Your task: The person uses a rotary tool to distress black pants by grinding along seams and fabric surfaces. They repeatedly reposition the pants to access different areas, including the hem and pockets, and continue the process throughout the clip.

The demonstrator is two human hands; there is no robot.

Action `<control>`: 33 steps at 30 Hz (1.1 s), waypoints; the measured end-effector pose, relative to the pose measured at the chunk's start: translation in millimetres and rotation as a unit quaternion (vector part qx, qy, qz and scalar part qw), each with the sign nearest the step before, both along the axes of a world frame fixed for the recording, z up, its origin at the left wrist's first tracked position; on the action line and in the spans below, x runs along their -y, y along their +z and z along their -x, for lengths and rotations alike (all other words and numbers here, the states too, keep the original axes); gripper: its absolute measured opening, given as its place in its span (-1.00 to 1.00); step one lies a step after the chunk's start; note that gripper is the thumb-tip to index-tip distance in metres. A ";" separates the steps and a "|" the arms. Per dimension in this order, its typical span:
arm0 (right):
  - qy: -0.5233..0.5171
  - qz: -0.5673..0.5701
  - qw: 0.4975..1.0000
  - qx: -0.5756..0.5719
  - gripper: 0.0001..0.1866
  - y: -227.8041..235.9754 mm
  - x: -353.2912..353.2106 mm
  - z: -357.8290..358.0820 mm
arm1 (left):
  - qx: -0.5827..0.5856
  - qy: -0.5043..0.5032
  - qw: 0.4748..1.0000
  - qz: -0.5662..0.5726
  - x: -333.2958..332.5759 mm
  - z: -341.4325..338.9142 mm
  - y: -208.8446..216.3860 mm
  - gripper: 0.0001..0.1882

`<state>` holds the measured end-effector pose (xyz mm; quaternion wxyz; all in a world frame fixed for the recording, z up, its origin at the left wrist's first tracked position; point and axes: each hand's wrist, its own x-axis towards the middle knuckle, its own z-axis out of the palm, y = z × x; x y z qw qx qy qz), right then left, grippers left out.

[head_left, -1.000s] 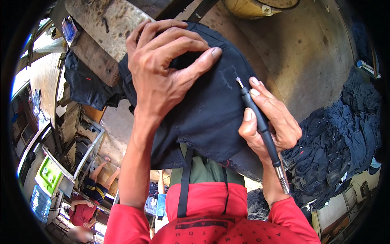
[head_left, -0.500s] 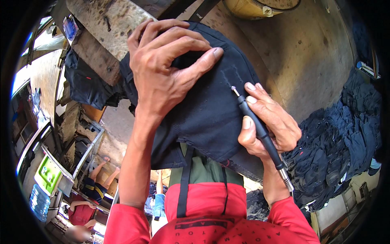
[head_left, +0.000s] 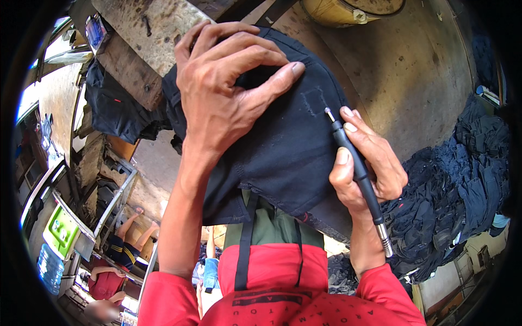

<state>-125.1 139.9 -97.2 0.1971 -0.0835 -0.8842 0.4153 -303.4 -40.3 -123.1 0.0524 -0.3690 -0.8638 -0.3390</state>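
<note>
A black cloth garment (head_left: 283, 146), perhaps trousers, is spread over a board in front of me. My left hand (head_left: 225, 89) grips its far left part, fingers bent over the cloth and thumb stretched across it. Some of those fingertips are hidden. In my right hand (head_left: 372, 157) is a slim black rotary grinder handpiece (head_left: 356, 165), held like a pen. Its small pale tip is at the cloth near the right edge, beside faint scuffed lines forming a rough box. Whether the tip touches the cloth, I cannot tell.
Dark garments (head_left: 435, 201) lie heaped at the right. A yellowish bucket (head_left: 348, 12) stands at the far side. Beyond my left hand is a stained board (head_left: 144, 32), with another black garment (head_left: 117, 103) hanging nearby. Another person (head_left: 109, 282) is at the lower left.
My right hand has moved the handpiece slightly right and up. The scuffed lines now show more of a box outline. My left hand and the cloth have shifted very little.
</note>
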 end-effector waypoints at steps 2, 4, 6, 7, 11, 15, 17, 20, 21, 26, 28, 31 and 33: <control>0.007 0.004 1.000 -0.010 -0.69 0.6 1.8 0.7 | 0.001 0.003 1.000 -0.007 -0.8 0.6 -1.3 -0.83; 0.047 0.005 0.999 -0.016 -0.69 2.0 4.4 1.4 | 0.003 0.007 1.000 -0.019 -2.0 1.6 -3.0 -0.77; 0.069 -0.011 0.998 -0.009 -0.68 3.8 6.6 2.1 | 0.001 0.004 1.000 -0.009 -0.3 0.6 -1.7 -0.82; 0.072 -0.014 0.997 -0.007 -0.67 3.8 7.3 3.0 | 0.005 0.004 1.000 -0.011 0.3 -0.2 -1.0 -0.84; 0.088 -0.035 0.995 -0.013 -0.66 -0.6 6.5 9.2 | 0.002 0.003 1.000 -0.007 0.2 -0.1 -0.5 -0.84; 0.092 -0.039 0.995 -0.022 -0.65 -1.9 6.7 9.8 | 0.000 0.004 1.000 -0.006 0.4 -0.4 -0.6 -0.84; 0.089 -0.034 0.995 -0.007 -0.65 -0.3 7.0 7.2 | -0.003 0.004 1.000 -0.008 0.5 -0.3 -1.4 -0.84; 0.074 -0.023 0.997 -0.005 -0.66 0.1 7.7 4.1 | -0.005 0.004 1.000 -0.010 1.0 -0.1 -1.8 -0.84; 0.067 -0.019 0.998 -0.008 -0.66 -0.3 7.8 3.4 | -0.002 0.004 1.000 -0.010 1.0 -0.1 -1.8 -0.84; 0.071 -0.017 0.997 -0.009 -0.66 0.3 6.3 0.1 | -0.002 0.004 1.000 -0.007 0.5 -0.1 -0.9 -0.84; 0.071 -0.017 0.997 -0.008 -0.66 0.2 6.0 -1.5 | -0.005 0.005 1.000 -0.009 0.4 0.1 -0.8 -0.84; 0.066 -0.013 0.998 -0.014 -0.66 -2.1 5.8 -4.9 | -0.001 0.003 1.000 -0.013 0.9 0.3 -1.0 -0.84; 0.065 -0.008 0.998 -0.012 -0.66 -3.2 5.2 -8.5 | -0.002 0.001 1.000 -0.008 1.5 0.2 -1.4 -0.84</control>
